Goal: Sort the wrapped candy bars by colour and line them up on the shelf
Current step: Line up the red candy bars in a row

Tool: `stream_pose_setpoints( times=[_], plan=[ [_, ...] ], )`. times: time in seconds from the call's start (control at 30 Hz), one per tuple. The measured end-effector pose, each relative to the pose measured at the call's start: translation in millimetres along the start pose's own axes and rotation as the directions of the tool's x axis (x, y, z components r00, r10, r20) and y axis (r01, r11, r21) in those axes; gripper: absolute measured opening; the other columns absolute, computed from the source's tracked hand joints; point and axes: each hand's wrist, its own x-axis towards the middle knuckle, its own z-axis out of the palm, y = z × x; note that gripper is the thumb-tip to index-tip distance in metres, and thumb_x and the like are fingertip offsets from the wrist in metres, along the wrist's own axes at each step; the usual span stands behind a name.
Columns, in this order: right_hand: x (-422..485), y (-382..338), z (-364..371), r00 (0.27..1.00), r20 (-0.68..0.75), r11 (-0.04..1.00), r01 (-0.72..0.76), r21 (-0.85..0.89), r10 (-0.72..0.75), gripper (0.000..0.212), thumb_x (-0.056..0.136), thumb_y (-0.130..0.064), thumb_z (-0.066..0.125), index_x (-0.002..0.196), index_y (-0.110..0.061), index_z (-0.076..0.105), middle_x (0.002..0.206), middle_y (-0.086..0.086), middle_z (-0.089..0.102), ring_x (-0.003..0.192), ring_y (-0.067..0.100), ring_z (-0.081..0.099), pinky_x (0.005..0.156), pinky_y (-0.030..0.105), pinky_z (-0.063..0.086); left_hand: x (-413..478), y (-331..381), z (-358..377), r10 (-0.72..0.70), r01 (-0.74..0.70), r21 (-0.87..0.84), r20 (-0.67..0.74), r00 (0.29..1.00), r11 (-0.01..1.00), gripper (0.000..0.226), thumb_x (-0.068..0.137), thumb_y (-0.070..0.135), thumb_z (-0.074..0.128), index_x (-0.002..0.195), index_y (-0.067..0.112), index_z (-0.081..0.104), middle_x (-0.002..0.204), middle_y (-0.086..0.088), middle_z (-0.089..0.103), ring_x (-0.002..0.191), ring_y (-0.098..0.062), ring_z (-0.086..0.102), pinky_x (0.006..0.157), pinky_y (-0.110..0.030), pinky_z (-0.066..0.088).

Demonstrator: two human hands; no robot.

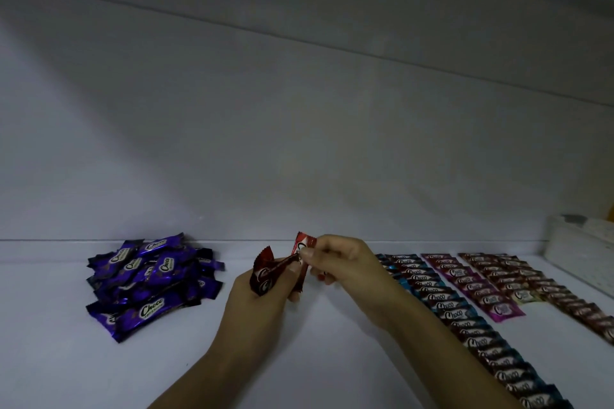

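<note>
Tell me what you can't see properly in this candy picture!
All in the head view:
- Fingers of the left hand and right hand cover the red foil-wrapped candy bars; count unclear.
- The bottom edge cuts off the row of blue-wrapped candy bars.
- The right edge cuts off the row of dark brown-red wrapped candy bars.
- In the heap of purple-wrapped candy bars, lower ones are buried.

2 bare forearms show, from below the elbow down to the fingertips. The left hand [262, 305] and the right hand [335, 259] are slim and uncovered, each with a short, rounded thumbnail.
</note>
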Motion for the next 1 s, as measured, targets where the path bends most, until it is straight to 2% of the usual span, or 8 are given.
stream_pose_setpoints(
  times=[0.17,0.27,0.37,0.53,0.67,0.73,0.9,1.0],
  plan=[
    [-0.1,4.6,0.7,0.999,0.013,0.996,-0.037,0.086,0.036,0.009,0.088,-0.017,0.063,0.079,-0.018,0.065,0.070,-0.010,0.067,0.069,0.003,0.059,0.069,0.020,0.043,-1.6,1.0,-0.9,0.031,-0.031,0.010,0.003,1.000,0.999,0.023,0.087,0.037,0.060,0.068,0.030,0.072,0.057,0.003,0.064,0.042,-0.004,0.042,0.043,-0.016,0.034],
    [5.5,3.0,-9.4,0.976,-0.205,0.976,-0.026,0.218,0.072,0.003,0.088,-0.017,0.064,0.086,-0.017,0.066,0.079,-0.002,0.074,0.075,0.012,0.068,0.072,0.025,0.053,0.1,0.1,-2.5,0.013,-0.012,0.024,-0.046,0.999,1.000,0.024,0.086,0.040,0.061,0.073,0.024,0.073,0.065,-0.002,0.068,0.043,-0.006,0.042,0.048,-0.023,0.036],
    [6.2,9.9,-37.8,0.918,-0.391,0.984,0.001,-0.178,-0.072,0.011,0.088,-0.013,0.063,0.088,-0.023,0.067,0.074,-0.009,0.071,0.073,0.007,0.068,0.065,0.019,0.054,1.1,-0.6,-2.1,-0.030,0.028,-0.035,-0.059,0.998,0.999,0.015,0.089,0.035,0.061,0.095,0.022,0.066,0.069,0.004,0.071,0.040,-0.003,0.041,0.041,-0.016,0.036],
    [7.5,32.3,-44.7,0.955,-0.289,0.839,-0.097,-0.536,-0.075,0.011,0.076,-0.024,0.077,0.075,-0.032,0.070,0.068,-0.015,0.069,0.074,0.002,0.066,0.086,0.032,0.052,0.8,-0.3,-0.9,0.004,-0.005,-0.032,-0.043,0.999,0.999,0.024,0.088,0.030,0.063,0.106,0.015,0.061,0.077,0.004,0.074,0.038,-0.001,0.045,0.038,-0.013,0.037],
    [14.8,42.2,-34.7,0.969,-0.177,0.641,-0.026,-0.767,-0.173,0.006,0.080,-0.030,0.073,0.080,-0.036,0.073,0.083,-0.020,0.063,0.095,0.004,0.056,0.084,0.025,0.021,1.1,-0.2,0.0,0.008,-0.009,-0.027,-0.042,0.999,1.000,0.027,0.088,0.028,0.063,0.110,0.013,0.061,0.077,0.004,0.074,0.038,-0.001,0.047,0.039,-0.013,0.038],
    [17.4,44.5,-31.9,0.965,-0.164,0.566,-0.020,-0.824,-0.205,0.007,0.082,-0.031,0.070,0.086,-0.036,0.073,0.095,-0.016,0.065,0.101,0.007,0.051,0.075,0.025,0.015,1.1,-0.3,0.2,0.006,-0.007,-0.033,-0.039,0.999,0.999,0.026,0.088,0.028,0.063,0.109,0.013,0.062,0.077,0.004,0.074,0.038,-0.001,0.046,0.039,-0.013,0.038],
    [21.5,48.8,-31.6,0.964,-0.145,0.481,-0.020,-0.877,-0.223,0.012,0.086,-0.033,0.065,0.095,-0.036,0.073,0.107,-0.013,0.063,0.107,0.010,0.047,0.084,0.027,0.021,1.1,-2.7,-0.2,0.030,-0.030,0.011,-0.036,0.999,0.999,0.020,0.087,0.031,0.064,0.099,0.015,0.067,0.077,0.011,0.073,0.043,0.000,0.050,0.044,-0.011,0.041],
    [21.9,51.0,-31.7,0.965,-0.150,0.479,-0.030,-0.877,-0.214,0.012,0.086,-0.035,0.065,0.095,-0.038,0.072,0.106,-0.014,0.063,0.107,0.010,0.047,0.085,0.027,0.021,0.4,-2.3,-1.3,0.027,-0.027,0.017,-0.032,0.999,1.000,0.018,0.085,0.032,0.065,0.087,0.014,0.071,0.058,0.013,0.066,0.040,0.001,0.048,0.042,-0.009,0.037]
  ],
)
